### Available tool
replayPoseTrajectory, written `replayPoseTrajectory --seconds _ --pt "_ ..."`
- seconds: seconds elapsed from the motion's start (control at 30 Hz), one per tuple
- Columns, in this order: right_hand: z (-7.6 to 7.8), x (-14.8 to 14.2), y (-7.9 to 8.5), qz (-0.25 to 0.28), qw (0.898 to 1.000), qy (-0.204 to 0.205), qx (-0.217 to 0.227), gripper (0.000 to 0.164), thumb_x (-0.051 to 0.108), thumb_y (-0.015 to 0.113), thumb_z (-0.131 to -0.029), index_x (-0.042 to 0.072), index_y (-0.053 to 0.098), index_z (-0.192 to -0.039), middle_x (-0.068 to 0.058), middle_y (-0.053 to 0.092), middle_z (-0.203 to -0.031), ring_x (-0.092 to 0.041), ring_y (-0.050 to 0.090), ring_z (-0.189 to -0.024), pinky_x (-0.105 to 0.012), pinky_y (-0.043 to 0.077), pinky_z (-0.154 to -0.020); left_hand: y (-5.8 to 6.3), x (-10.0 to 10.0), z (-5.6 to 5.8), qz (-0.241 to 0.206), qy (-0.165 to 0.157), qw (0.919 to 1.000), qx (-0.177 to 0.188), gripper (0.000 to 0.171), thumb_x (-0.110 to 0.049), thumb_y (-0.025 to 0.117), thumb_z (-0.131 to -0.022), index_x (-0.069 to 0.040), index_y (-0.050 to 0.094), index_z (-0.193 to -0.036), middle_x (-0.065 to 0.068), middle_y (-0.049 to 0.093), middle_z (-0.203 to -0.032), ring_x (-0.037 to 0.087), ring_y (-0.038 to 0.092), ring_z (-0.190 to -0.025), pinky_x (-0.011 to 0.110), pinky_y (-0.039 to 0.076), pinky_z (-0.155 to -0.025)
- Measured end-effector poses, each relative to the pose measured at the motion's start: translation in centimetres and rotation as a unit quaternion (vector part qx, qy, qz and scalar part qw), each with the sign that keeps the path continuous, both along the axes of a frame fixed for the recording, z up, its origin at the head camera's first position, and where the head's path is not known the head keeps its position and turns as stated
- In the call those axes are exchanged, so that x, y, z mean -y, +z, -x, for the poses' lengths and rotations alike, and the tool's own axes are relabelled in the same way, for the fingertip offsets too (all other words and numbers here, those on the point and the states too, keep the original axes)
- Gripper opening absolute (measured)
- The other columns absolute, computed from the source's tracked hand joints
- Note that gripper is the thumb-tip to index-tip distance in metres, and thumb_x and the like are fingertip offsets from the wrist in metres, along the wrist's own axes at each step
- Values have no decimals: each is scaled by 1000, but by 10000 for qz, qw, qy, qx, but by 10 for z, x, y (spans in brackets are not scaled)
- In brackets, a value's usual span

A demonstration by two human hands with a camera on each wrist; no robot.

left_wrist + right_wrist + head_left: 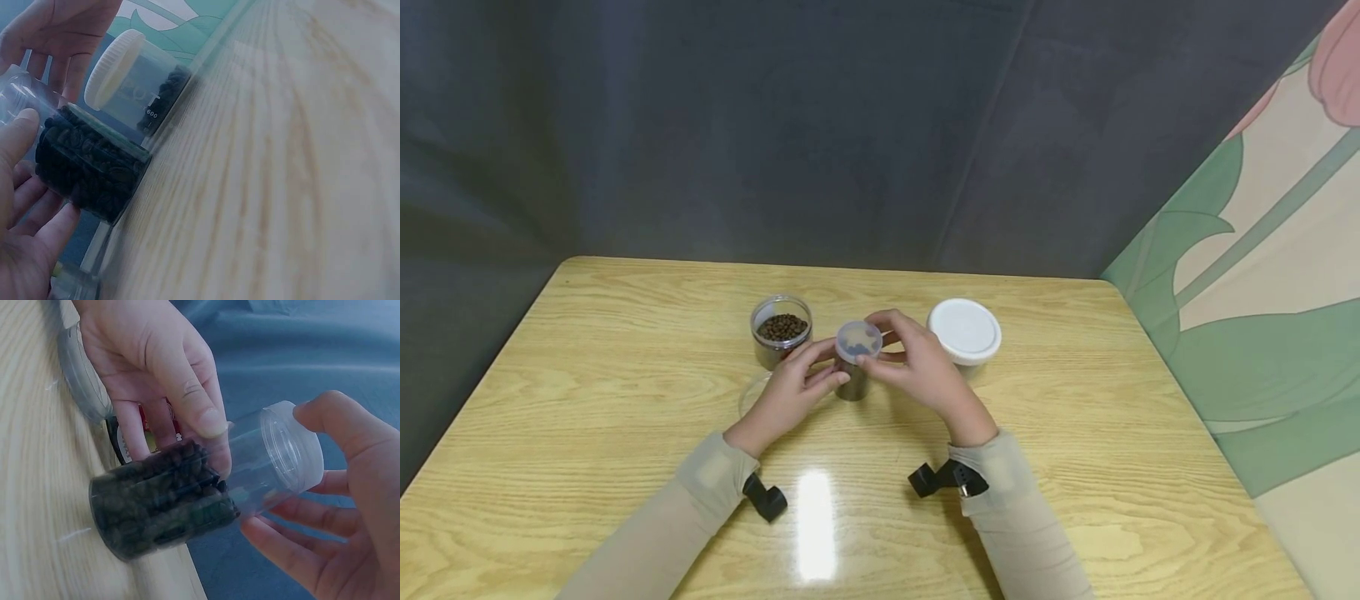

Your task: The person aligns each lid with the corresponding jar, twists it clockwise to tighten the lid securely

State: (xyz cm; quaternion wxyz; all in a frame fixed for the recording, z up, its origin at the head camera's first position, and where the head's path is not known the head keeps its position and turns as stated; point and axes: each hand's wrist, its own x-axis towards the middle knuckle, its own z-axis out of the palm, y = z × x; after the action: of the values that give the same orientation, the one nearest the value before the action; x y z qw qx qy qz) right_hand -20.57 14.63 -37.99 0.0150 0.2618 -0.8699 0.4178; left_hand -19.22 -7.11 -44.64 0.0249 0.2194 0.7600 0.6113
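Both hands meet at one clear, cylindrical plastic jar (pixel 852 385): my left hand (pixel 790 387) grasps its side, thumb on one face and fingers curled round the other, while my right hand (pixel 921 362) grips its frosted, translucent round lid (pixel 859 333), thumb at the near edge and fingers reaching round the far side. The jar stands upright between my palms, dark beans (pixel 156 500) filling its lower part; whether its base touches the table I cannot tell. Just beside my left fingers sits a wider, clear round jar (pixel 766 354), its top uncovered, with brown beans (pixel 782 327) inside. Partly hidden by my left hand, a clear, round, shallow cover (pixel 74 375) lies on the table. Beyond my right hand is a translucent tub (pixel 140 84) with a white round lid (pixel 964 328), also holding some dark beans. Beige sleeves (pixel 647 517) cover my forearms, and a black camera sits at each wrist (pixel 766 500). Under everything spreads a pale wood-grain table (pixel 1075 417), edged by a dark curtain (pixel 812 133) and a green-and-pink floral panel (pixel 1262 333).
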Motion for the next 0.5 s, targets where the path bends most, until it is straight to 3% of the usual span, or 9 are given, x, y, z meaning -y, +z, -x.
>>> replayPoseTrajectory --seconds 0.2,0.5 --pt "1 -1 -1 72 9999 54 102 46 22 75 -93 5 57 -132 -12 64 -126 -28 65 -108 -36 60 -89 -3 0 1 17 7 10000 -46 52 -8 67 -98 0 49 -146 20 50 -143 36 51 -134 30 48 -106" --pt "4 -9 3 410 9962 201 748 68 12 82 -87 -1 46 -144 -20 59 -131 -33 64 -113 -37 58 -95 -1 -1 0 107 73 9999 -56 52 -12 66 -99 -3 50 -146 19 51 -143 36 52 -133 32 50 -105"
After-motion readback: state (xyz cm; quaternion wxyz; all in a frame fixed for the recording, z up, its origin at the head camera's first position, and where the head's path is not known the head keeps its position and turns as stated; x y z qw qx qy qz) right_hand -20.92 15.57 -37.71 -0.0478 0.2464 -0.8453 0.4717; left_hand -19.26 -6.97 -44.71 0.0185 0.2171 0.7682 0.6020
